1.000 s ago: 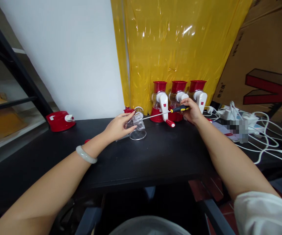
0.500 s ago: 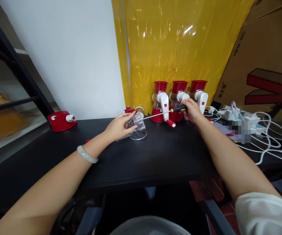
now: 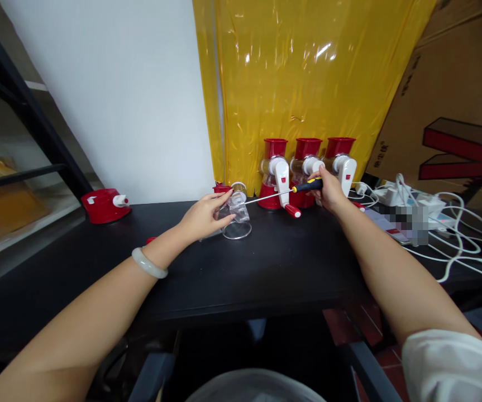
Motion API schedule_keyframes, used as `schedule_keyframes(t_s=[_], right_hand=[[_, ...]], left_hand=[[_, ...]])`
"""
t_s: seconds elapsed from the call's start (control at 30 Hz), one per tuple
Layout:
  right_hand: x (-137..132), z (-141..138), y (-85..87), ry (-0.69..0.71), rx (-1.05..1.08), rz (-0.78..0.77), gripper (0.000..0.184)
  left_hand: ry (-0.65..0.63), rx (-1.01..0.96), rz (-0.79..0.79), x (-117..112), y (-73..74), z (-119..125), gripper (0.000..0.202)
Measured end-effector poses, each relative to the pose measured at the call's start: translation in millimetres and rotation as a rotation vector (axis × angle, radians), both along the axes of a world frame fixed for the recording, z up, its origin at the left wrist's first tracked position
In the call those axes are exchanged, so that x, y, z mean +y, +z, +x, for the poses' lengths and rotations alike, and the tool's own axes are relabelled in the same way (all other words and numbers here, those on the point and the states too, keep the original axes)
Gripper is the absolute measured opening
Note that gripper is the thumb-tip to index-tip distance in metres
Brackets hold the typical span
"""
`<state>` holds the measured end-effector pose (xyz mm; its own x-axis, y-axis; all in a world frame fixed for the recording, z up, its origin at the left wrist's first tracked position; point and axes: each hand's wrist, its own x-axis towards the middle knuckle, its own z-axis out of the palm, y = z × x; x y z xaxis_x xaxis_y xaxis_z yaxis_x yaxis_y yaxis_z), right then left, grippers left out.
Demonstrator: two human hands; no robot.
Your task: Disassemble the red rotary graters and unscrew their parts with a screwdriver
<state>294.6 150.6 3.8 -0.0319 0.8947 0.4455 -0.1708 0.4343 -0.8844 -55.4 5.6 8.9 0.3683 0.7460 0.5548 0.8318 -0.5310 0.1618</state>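
Note:
My left hand (image 3: 208, 215) is closed round a clear plastic housing (image 3: 239, 213), thumb below and fingers above, on the black table. A round clear rim shows at the housing's lower end. In my right hand (image 3: 329, 191) is a screwdriver (image 3: 308, 185) with a black and yellow handle. Its metal shaft points left, and the tip meets the housing's right side; whether it sits in a screw is too small to see. Just behind the housing are a red part (image 3: 221, 189) and a round, slotted piece (image 3: 239, 188), partly hidden.
Three red and white hand-crank rotary graters (image 3: 275, 178) stand along the yellow plastic sheet (image 3: 291, 72). A red base with a white knob (image 3: 105, 206) sits at the left. White cables (image 3: 454, 240), plugs and a phone (image 3: 385, 223) lie right, before a cardboard box (image 3: 467, 84).
Both hands stay nearly in place. My right hand's fingers have shifted slightly on the screwdriver handle; the tip remains at the clear housing.

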Motion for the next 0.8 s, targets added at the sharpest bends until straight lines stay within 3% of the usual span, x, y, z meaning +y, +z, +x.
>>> schedule_keyframes(t_s=[0.17,0.4,0.6,0.8], right_hand=[[-4.5,-0.7,1.8,-0.008,0.062,-0.045,0.031],[-11.3,1.0,5.3,0.164,0.182,-0.023,0.024],[-3.3,-0.1,1.8,0.029,0.086,-0.059,0.041],[-9.6,-3.1,4.7,0.022,0.115,-0.036,0.026]], left_hand=[[0.002,-0.003,-0.011,-1.4,0.8,1.0,0.068],[0.006,0.003,-0.005,0.2,-0.4,-0.1,0.067],[-0.004,-0.009,-0.009,-1.2,0.5,1.0,0.067],[0.010,0.010,-0.015,-1.4,1.4,1.2,0.069]])
